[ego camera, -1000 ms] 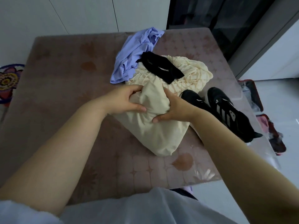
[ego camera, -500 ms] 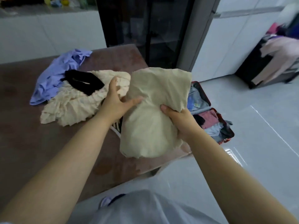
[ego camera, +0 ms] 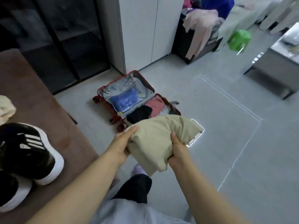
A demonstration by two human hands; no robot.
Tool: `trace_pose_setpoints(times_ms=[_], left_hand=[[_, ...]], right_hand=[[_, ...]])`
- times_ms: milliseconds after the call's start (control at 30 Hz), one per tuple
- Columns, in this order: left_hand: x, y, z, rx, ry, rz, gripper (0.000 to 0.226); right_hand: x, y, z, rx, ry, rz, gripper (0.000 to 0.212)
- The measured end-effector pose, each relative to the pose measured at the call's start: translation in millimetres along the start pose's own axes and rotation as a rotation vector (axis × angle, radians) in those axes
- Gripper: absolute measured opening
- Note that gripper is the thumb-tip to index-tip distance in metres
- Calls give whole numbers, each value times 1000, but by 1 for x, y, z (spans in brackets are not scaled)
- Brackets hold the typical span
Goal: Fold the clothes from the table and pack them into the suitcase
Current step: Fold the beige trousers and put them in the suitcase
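Note:
A folded beige garment [ego camera: 159, 139] hangs in the air above the floor, gripped from both sides. My left hand [ego camera: 123, 145] holds its left edge and my right hand [ego camera: 177, 151] clamps its lower right part. Beyond it on the floor lies the open red suitcase [ego camera: 146, 82], with blue, black and pink clothes inside; the garment covers its near corner. The brown table [ego camera: 32, 94] is at the left, with a bit of cream cloth [ego camera: 5, 109] at its left edge.
Black-and-white sneakers [ego camera: 29, 152] sit on the table's near part. A dark glass cabinet [ego camera: 56, 46] and white cupboard [ego camera: 142, 33] stand behind the suitcase. Far right: a clothes pile [ego camera: 202, 25], a green stool [ego camera: 239, 40] and a grey bench [ego camera: 275, 68]. Grey floor lies around the suitcase.
Both hands lifted the beige garment off the table and carried it right, out over the floor toward the suitcase. My view swung right with it.

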State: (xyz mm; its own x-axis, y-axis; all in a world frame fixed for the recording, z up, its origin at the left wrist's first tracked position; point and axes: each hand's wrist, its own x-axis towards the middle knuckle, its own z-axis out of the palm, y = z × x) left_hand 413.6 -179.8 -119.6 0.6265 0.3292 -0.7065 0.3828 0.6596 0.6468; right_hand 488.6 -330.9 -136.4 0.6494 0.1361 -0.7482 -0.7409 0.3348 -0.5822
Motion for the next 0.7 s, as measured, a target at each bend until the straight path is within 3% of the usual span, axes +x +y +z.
trace_pose_setpoints(times_ms=[67, 200, 433, 700], left_hand=[[27, -10, 28, -4, 43, -92, 23], [90, -19, 67, -41, 131, -195, 44], [195, -16, 87, -77, 282, -295, 37], [305, -33, 99, -53, 317, -313, 40]], right_hand=[[23, -14, -1, -15, 20, 18, 34], [79, -44, 2, -146, 6, 30, 26], [174, -81, 13, -313, 20, 161, 29], [297, -95, 14, -254, 117, 324, 23]])
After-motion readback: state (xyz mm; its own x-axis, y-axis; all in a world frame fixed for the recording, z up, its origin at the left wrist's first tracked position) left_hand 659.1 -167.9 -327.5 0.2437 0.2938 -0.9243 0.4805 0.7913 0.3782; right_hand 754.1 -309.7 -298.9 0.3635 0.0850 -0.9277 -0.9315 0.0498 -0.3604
